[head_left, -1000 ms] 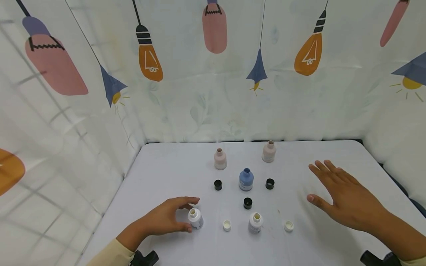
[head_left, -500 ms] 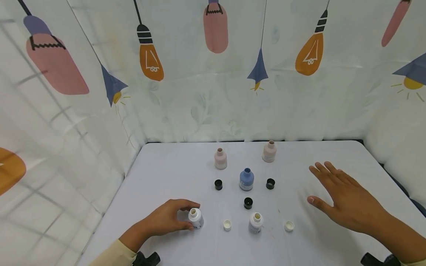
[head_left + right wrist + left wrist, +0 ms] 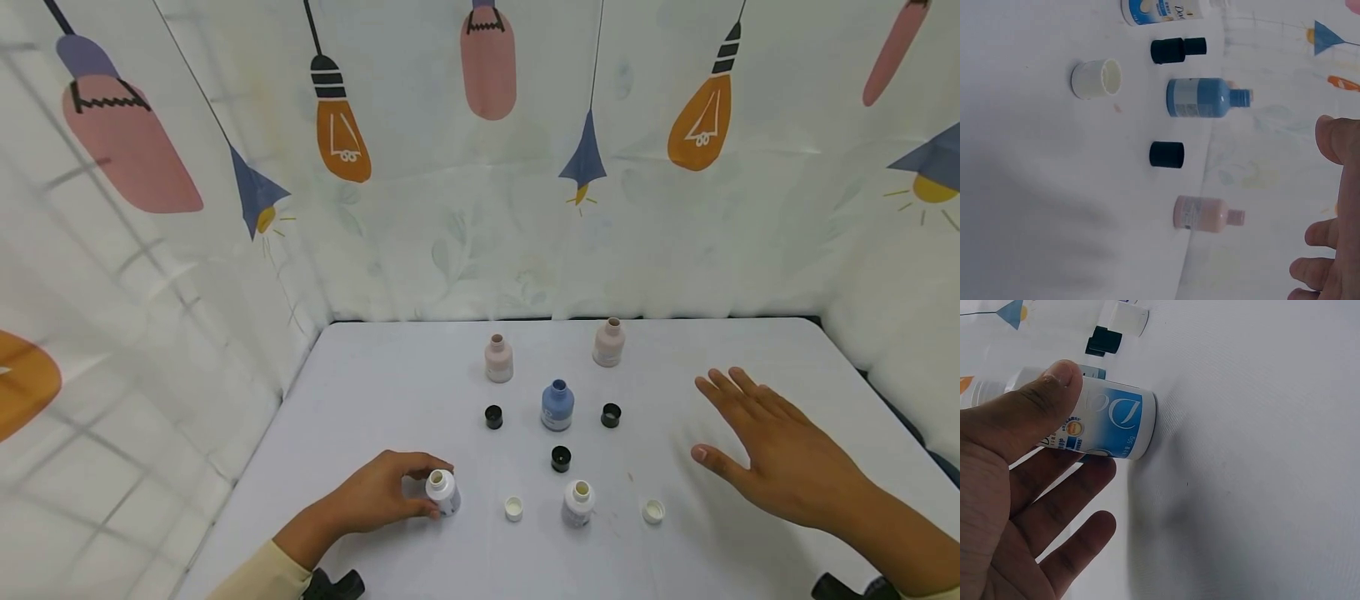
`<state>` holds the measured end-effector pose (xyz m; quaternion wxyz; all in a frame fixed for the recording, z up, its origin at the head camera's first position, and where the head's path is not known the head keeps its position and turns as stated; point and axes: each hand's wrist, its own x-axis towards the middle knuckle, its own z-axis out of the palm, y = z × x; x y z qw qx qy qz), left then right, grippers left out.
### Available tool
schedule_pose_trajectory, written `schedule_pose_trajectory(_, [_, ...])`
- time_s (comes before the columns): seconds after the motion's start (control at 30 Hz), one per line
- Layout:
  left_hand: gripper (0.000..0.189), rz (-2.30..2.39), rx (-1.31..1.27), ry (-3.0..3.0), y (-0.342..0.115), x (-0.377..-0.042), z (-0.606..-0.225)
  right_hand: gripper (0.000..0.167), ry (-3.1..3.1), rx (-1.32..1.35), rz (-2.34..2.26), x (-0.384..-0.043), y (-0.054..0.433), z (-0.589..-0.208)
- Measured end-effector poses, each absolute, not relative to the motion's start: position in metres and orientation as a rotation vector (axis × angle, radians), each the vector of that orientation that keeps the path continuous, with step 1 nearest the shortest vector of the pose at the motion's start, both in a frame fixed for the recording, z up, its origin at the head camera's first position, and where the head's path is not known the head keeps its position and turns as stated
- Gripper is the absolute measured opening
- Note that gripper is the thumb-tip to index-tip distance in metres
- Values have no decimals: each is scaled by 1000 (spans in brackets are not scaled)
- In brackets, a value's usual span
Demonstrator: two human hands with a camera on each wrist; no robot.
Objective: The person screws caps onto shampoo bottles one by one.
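My left hand [image 3: 378, 493] pinches an uncapped white bottle [image 3: 444, 497] at the near left, thumb on one side and fingers on the other. In the left wrist view this bottle shows a blue-and-white label [image 3: 1124, 419]. Over the right part of the table my right hand [image 3: 783, 454] is spread palm down, holding nothing. A second uncapped white bottle [image 3: 577, 508] stands at front centre. Either side of it lie two white caps, one to the left [image 3: 513, 509] and another to the right [image 3: 653, 512].
Behind these stand a blue bottle [image 3: 557, 408] and two pink bottles, left [image 3: 498, 364] and right [image 3: 608, 345], all uncapped. Black caps sit around the blue one: left cap [image 3: 493, 417], right cap [image 3: 611, 416], front cap [image 3: 561, 459]. A printed curtain [image 3: 420, 250] hangs behind the white table [image 3: 390, 375].
The left thumb and fingers have closed in on the white bottle, which stays in about the same place. My right hand has hardly moved.
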<state>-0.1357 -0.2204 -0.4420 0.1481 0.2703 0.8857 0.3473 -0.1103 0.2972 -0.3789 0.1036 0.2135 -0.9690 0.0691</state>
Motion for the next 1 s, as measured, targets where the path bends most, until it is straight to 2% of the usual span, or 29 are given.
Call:
schedule_pose_trajectory(0.5, [53, 1054, 803, 2579, -212, -143, -436, 86, -2849, 643, 219, -110, 297, -381])
schedule_pose_trajectory(1.0, [54, 1082, 796, 2591, -203, -155, -446, 84, -2838, 647, 274, -108, 292, -387])
